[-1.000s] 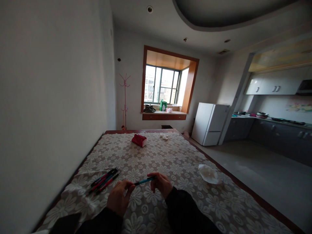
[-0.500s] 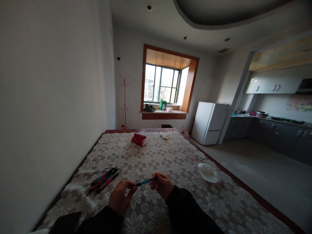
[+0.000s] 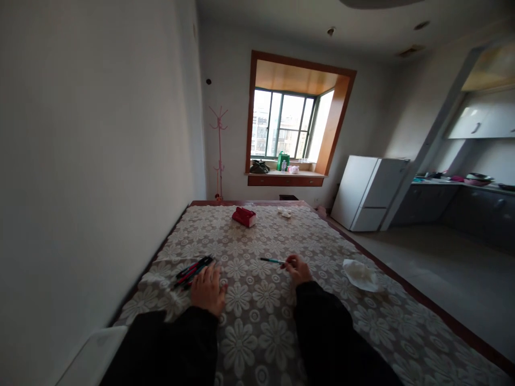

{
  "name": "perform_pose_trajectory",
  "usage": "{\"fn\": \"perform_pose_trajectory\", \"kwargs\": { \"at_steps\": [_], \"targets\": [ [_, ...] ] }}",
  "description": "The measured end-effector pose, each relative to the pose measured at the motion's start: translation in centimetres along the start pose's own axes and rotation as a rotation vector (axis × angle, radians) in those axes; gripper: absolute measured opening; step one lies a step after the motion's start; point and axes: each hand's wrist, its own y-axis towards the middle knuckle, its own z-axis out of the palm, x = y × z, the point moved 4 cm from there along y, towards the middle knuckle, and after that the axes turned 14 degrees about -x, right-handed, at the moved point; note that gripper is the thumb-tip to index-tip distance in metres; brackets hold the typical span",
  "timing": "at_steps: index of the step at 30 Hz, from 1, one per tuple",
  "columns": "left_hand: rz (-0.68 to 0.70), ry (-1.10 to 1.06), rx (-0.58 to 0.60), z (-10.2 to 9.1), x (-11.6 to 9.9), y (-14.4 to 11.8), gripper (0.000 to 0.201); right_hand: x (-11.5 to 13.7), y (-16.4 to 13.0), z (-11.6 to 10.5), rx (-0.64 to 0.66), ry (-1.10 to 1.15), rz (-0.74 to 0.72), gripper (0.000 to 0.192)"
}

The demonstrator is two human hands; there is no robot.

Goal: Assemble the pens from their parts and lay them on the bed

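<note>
My right hand (image 3: 298,268) pinches one end of a teal pen (image 3: 272,261), which points left just above the lace floral tablecloth (image 3: 257,321). My left hand (image 3: 208,289) lies flat on the cloth, fingers spread, its fingertips right beside a small bundle of red, black and teal pens (image 3: 193,271). It holds nothing. Both arms wear dark sleeves.
A crumpled white tissue (image 3: 361,274) lies to the right of my right hand. A red box (image 3: 244,216) and a small white scrap (image 3: 285,212) sit at the table's far end. A wall runs along the left; a white fridge (image 3: 369,193) stands beyond the table on the right.
My left hand let go of the teal pen and moved left to the pen bundle. My right hand carried the pen forward and to the right. The camera tilted down.
</note>
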Motion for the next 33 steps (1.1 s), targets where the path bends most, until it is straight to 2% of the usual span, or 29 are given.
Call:
{"fn": "perform_pose_trajectory", "kwargs": {
  "at_steps": [2,3,5,7,10,14,16,18,21,24,27,29,33],
  "targets": [
    [-0.044,0.088,0.015,-0.1,0.5,0.1,0.044,-0.8,1.1,-1.9,-0.067,-0.261,-0.064,0.009],
    [-0.053,0.111,0.027,-0.2,0.7,0.1,0.044,-1.1,1.4,-2.7,-0.081,-0.314,-0.068,0.009],
    [-0.055,0.128,0.059,-0.3,0.8,0.3,0.044,-1.2,1.6,-3.9,-0.132,-0.5,-0.131,0.017],
    [-0.05,0.128,0.086,-0.4,0.9,0.5,0.042,-0.9,1.4,-4.5,-0.169,-0.662,-0.207,0.027],
    [-0.046,0.14,0.098,-0.7,1.2,0.8,0.042,-0.8,1.1,-4.2,-0.165,-0.774,-0.259,0.028],
    [-0.037,0.166,0.116,-1.1,1.3,1.0,0.038,-1.2,1.3,-3.5,-0.102,-0.713,-0.307,0.028],
    [-0.032,0.148,0.136,-1.1,1.2,1.1,0.034,-1.3,1.4,-3.2,-0.068,-0.624,-0.356,0.037],
    [-0.032,0.093,0.156,-1.0,1.0,1.1,0.032,-1.3,1.5,-3.2,-0.095,-0.556,-0.373,0.047],
    [-0.012,-0.082,0.141,-0.5,0.6,1.1,0.033,-1.2,1.7,-3.8,-0.213,-0.542,-0.353,0.044],
    [0.016,-0.354,0.029,-0.5,0.0,1.2,0.033,-0.7,1.9,-4.3,-0.28,-0.555,-0.346,0.034],
    [-0.085,-0.604,-0.044,-1.1,-0.7,1.3,0.034,0.9,1.4,-3.9,-0.285,-0.483,-0.376,0.023],
    [-0.225,-0.738,-0.04,-1.4,-1.2,1.3,0.036,2.5,0.4,-2.7,-0.186,-0.355,-0.432,0.015],
    [-0.46,-1.002,-0.066,-1.6,-2.0,1.1,0.054,5.8,-3.3,1.1,0.141,-0.189,-0.556,0.014]
  ]
}}
